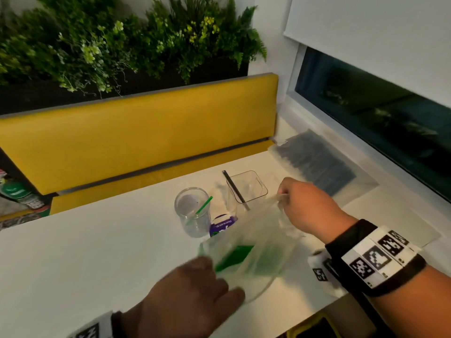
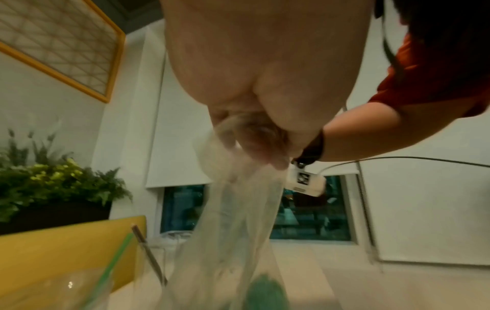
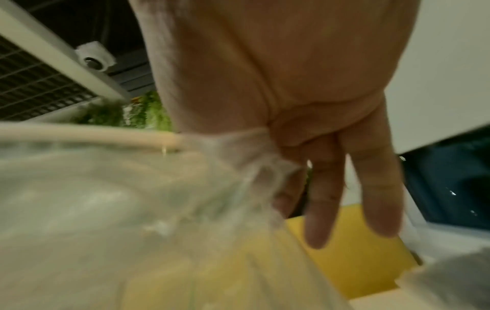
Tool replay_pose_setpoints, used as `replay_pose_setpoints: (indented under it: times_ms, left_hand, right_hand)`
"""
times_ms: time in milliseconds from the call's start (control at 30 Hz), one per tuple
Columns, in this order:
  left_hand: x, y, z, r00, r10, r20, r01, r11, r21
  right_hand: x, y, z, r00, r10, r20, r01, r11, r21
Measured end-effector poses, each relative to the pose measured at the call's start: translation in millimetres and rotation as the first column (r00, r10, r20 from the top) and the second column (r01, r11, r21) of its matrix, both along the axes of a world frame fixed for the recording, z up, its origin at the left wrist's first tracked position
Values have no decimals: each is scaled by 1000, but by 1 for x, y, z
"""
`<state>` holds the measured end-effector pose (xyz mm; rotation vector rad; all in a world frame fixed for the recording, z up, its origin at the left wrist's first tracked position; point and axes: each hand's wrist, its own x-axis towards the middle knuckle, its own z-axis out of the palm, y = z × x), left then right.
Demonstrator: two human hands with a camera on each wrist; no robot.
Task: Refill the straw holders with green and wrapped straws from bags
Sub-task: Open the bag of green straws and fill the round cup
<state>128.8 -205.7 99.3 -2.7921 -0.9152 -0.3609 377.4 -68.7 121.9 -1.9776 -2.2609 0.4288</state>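
Clear round holder (image 1: 192, 212) stands beyond bag (image 1: 251, 252).

The left hand (image 1: 192, 286) enters from 6 o'clock, back turned up, its fingers (image 1: 234, 292) curled round clear plastic at the near end. The right hand (image 1: 307, 206) reaches in from 4 o'clock, forearm bare, a black strap with a white marker block on its wrist. It pinches plastic between thumb and forefinger, while two fingers (image 3: 376, 188) hang straight.
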Motion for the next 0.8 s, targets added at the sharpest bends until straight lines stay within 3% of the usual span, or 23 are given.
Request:
replay_pose_setpoints:
  times_ms: [67, 133, 233, 300, 367, 433, 500, 600, 667, 733, 767, 800]
  left_hand:
    - [0, -10, -7, 994, -38, -103, 25, 991, -128]
    - [0, -12, -11, 987, -32, -155, -6, 970, -241]
    - [4, -1, 11, 996, 42, -73, -70, 896, -438]
    - [7, 10, 17, 990, 143, 17, -113, 846, -521]
    - [13, 19, 10, 983, 181, 14, -145, 832, -536]
    - [23, 27, -4, 985, 150, -81, -171, 870, -463]
    - [36, 34, -16, 950, 270, -159, -312, 864, -395]
    - [49, 50, -35, 850, 478, -221, -519, 693, -499]
    - [52, 63, -51, 826, 522, -214, -522, 562, -642]
    - [57, 71, -65, 814, 564, -140, -493, 543, -679]
    - [59, 73, -68, 811, 573, -117, -488, 552, -676]
    - [62, 73, -69, 809, 579, -99, -479, 552, -682]
  right_hand:
    - [-3, 0, -1, 990, -48, -131, 49, 999, 5]
    - [-10, -6, -6, 983, 8, -182, -7, 1000, 10]
    - [-16, -15, -10, 973, 79, -216, -81, 997, 2]
    - [-13, -21, -8, 972, 65, -227, -86, 993, -85]
    - [-7, -27, -11, 968, 2, -250, -57, 975, -213]
    - [0, -35, -18, 944, -66, -324, -35, 954, -297]
    - [8, -40, -27, 873, -181, -452, 1, 929, -370]
    - [16, -47, -38, 741, -368, -561, 90, 883, -461]
    - [20, -54, -43, 773, -423, -472, 163, 853, -496]
    - [22, -58, -49, 760, -506, -408, 179, 766, -618]
    - [22, -59, -53, 688, -582, -433, 159, 703, -693]
    - [21, -59, -56, 555, -676, -484, 128, 644, -754]
